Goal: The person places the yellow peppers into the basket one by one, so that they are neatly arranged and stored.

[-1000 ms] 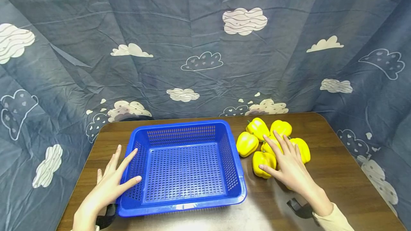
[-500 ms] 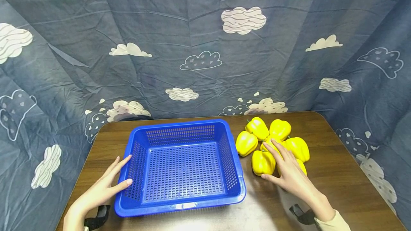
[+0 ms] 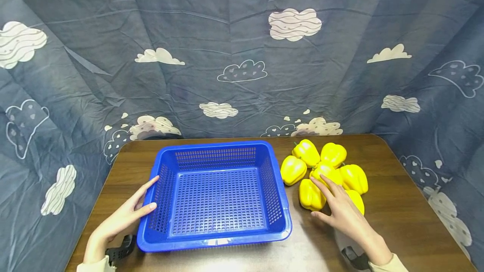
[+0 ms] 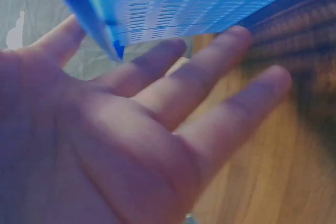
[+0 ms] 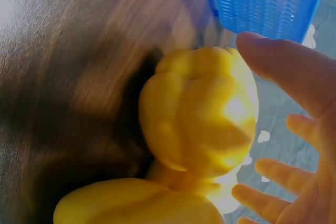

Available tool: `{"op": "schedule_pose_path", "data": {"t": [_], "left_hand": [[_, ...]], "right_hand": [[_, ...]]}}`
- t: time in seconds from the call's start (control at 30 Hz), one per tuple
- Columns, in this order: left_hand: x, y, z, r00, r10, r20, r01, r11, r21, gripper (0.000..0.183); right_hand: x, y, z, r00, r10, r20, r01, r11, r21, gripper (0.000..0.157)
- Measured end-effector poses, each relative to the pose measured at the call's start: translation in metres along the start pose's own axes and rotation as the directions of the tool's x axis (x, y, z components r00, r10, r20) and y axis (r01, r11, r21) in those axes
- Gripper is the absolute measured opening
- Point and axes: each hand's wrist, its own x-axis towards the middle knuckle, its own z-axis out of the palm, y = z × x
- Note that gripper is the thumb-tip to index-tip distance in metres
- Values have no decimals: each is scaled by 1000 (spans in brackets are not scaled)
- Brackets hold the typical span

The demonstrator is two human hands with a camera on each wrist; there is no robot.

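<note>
A blue plastic basket (image 3: 189, 244) with slotted walls stands on the table, nothing in it. My left hand (image 3: 122, 217) is at its left side, thumb tip by the rim and fingers reaching outside. In the left wrist view, the fingers (image 4: 194, 77) extend nearly straight beneath the slotted wall. My right hand (image 3: 345, 211) hovers over a cluster of yellow bell peppers, fingers spread and holding nothing. Closest to its thumb is the front bell pepper (image 3: 311, 195), large in the right wrist view, with another bell pepper (image 5: 136, 203) beside it. The hand partly covers the rightmost front pepper (image 3: 355, 200).
More yellow bell peppers lie behind, among them a left one (image 3: 293, 170), a back one (image 3: 333, 154) and a right one (image 3: 354, 178). The brown wooden table (image 3: 401, 221) ends at a dark blue cloud-print curtain (image 3: 242, 95). Black wrist straps show on both arms.
My left hand has drawn back from over the basket's left rim to its outer side. My right hand has drawn slightly back and lower over the bell peppers, which stay in place.
</note>
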Motion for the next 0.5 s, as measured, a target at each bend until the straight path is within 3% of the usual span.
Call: {"op": "schedule_pose_path", "data": {"t": [0.5], "left_hand": [[18, -15, 3, 999, 0, -37, -5, 991, -135, 73]], "right_hand": [[3, 8, 8, 1000, 4, 2, -4, 995, -96, 88]]}}
